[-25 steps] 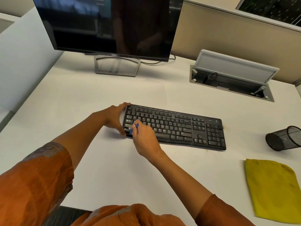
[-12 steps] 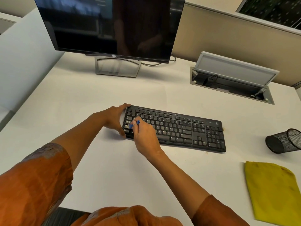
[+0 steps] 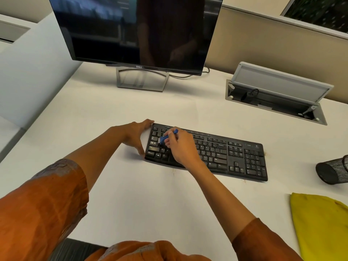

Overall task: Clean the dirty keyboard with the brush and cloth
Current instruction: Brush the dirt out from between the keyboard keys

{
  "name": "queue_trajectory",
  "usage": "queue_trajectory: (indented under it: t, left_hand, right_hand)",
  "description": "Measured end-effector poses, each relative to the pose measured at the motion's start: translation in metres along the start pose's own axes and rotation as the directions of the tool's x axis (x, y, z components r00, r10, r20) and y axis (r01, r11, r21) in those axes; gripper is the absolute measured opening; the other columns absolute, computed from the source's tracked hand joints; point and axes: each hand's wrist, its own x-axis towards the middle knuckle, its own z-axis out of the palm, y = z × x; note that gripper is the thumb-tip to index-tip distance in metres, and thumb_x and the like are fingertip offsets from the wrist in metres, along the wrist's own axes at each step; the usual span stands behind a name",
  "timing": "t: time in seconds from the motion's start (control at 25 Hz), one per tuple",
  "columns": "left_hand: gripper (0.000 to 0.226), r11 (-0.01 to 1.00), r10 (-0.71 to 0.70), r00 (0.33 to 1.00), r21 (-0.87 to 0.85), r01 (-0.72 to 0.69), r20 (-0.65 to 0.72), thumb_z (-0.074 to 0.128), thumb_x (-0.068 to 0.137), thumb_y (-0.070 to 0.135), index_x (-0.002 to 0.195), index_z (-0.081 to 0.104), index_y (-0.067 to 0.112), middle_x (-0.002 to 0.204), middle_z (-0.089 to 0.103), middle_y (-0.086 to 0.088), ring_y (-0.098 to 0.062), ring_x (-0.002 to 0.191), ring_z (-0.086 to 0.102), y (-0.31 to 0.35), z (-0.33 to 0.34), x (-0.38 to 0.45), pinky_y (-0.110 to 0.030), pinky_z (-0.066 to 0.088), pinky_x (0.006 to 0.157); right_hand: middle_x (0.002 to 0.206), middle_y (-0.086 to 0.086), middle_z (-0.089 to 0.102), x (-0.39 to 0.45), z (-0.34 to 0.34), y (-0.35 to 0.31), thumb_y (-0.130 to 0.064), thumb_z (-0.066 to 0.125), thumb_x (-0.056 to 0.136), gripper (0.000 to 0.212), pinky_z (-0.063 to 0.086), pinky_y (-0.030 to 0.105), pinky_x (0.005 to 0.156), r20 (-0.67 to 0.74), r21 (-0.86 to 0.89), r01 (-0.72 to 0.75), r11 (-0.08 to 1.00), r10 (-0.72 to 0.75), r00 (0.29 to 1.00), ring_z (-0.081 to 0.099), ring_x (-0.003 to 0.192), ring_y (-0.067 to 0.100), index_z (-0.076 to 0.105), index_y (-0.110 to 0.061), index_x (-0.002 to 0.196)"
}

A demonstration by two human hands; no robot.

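Observation:
A black keyboard [image 3: 235, 155] lies on the white desk, angled slightly down to the right. My left hand [image 3: 136, 135] grips its left end, thumb at the near corner and fingers at the far corner. My right hand [image 3: 180, 146] pinches a small blue brush [image 3: 166, 137], whose bristles touch the keys at the keyboard's left side. A yellow cloth [image 3: 322, 227] lies flat at the near right of the desk, away from both hands. A few brown crumbs lie on the desk by the keyboard's near and right edges.
A dark monitor [image 3: 135, 31] on a grey stand [image 3: 142, 80] stands behind the keyboard. An open cable box [image 3: 278, 95] is set into the desk at the back right. A black mesh cup [image 3: 333, 172] lies on its side at the right edge.
My right hand has moved the brush from the lower-left keys up toward the keyboard's far rows. My left hand has kept its hold on the keyboard's left end.

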Motion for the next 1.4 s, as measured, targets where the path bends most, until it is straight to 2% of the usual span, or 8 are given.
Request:
queue_trajectory:
  t: [0.28,0.52,0.72,0.84,0.96,1.08,1.2,1.4]
  left_hand:
    - [0.138,1.000,-0.006,1.000,-0.009,0.006,-0.008,0.101,0.057,0.033,0.161,0.010,0.026,0.160,0.038,-0.003,-0.029,0.138,0.046,-0.001,0.006,0.001,-0.035,0.042,0.105]
    - [0.141,0.999,-0.006,1.000,-0.034,0.005,-0.027,0.103,0.052,0.035,0.160,0.011,0.028,0.155,0.045,-0.003,-0.028,0.132,0.049,-0.003,0.008,0.002,-0.038,0.045,0.105]
    - [0.143,1.000,-0.010,1.000,-0.027,0.010,-0.019,0.103,0.052,0.037,0.160,0.010,0.029,0.153,0.046,-0.004,-0.028,0.129,0.051,-0.001,0.008,0.001,-0.039,0.046,0.105]
    - [0.142,0.999,-0.015,1.000,-0.050,0.014,-0.021,0.103,0.050,0.035,0.158,0.012,0.031,0.151,0.048,-0.003,-0.027,0.128,0.051,-0.002,0.008,0.001,-0.040,0.046,0.105]
    - [0.140,0.998,-0.016,1.000,-0.063,0.015,-0.020,0.104,0.050,0.034,0.157,0.014,0.031,0.150,0.048,-0.002,-0.026,0.128,0.050,-0.003,0.008,0.001,-0.038,0.045,0.104]
    - [0.140,0.999,-0.017,1.000,-0.050,0.016,-0.017,0.103,0.051,0.034,0.158,0.013,0.030,0.149,0.050,-0.002,-0.026,0.127,0.052,-0.001,0.009,0.001,-0.037,0.045,0.102]
    - [0.142,0.999,-0.020,1.000,-0.047,0.019,-0.021,0.103,0.050,0.035,0.158,0.012,0.030,0.150,0.050,-0.002,-0.027,0.129,0.051,-0.001,0.009,0.001,-0.040,0.046,0.105]
    - [0.141,0.998,-0.021,1.000,-0.066,0.019,-0.022,0.104,0.050,0.033,0.158,0.013,0.032,0.146,0.052,0.000,-0.024,0.122,0.052,-0.002,0.010,0.000,-0.039,0.047,0.102]
  right_hand:
    - [0.097,0.004,0.072,0.009,0.010,-0.007,-0.023,0.046,0.105,0.026,0.055,0.038,0.080,0.256,-0.153,0.251,0.956,-0.207,0.944,0.067,0.088,0.020,0.070,-0.015,0.112]
    - [0.095,0.006,0.070,0.017,-0.023,-0.011,-0.013,0.045,0.103,0.022,0.050,0.040,0.076,0.421,-0.492,0.343,0.800,-0.126,0.898,0.062,0.085,0.025,0.062,-0.006,0.091]
    - [0.094,-0.004,0.070,0.016,-0.021,-0.021,-0.023,0.047,0.105,0.025,0.053,0.032,0.075,0.417,-0.309,0.323,0.895,-0.178,0.891,0.066,0.084,0.016,0.071,-0.017,0.105]
    - [0.096,-0.001,0.069,0.021,-0.033,-0.015,-0.016,0.048,0.103,0.023,0.054,0.037,0.080,0.415,-0.447,0.234,0.863,-0.031,0.909,0.065,0.088,0.017,0.069,-0.008,0.100]
    - [0.100,0.008,0.069,0.026,-0.041,-0.019,-0.015,0.049,0.101,0.021,0.052,0.038,0.072,0.327,-0.580,0.180,0.795,0.024,0.945,0.065,0.085,0.025,0.066,-0.004,0.096]
    - [0.091,0.008,0.071,0.021,-0.021,-0.021,-0.021,0.041,0.104,0.031,0.048,0.030,0.058,0.173,-0.370,0.119,0.921,-0.058,0.983,0.063,0.067,0.020,0.068,-0.008,0.097]
    - [0.087,0.006,0.072,0.016,0.001,-0.013,-0.026,0.040,0.106,0.031,0.055,0.038,0.066,0.016,-0.159,0.081,0.984,-0.080,0.997,0.068,0.074,0.021,0.068,-0.012,0.101]
    - [0.084,0.004,0.073,0.005,0.013,-0.004,-0.019,0.037,0.104,0.036,0.042,0.032,0.056,0.032,-0.188,0.025,0.982,-0.019,0.999,0.054,0.056,0.014,0.066,-0.007,0.089]
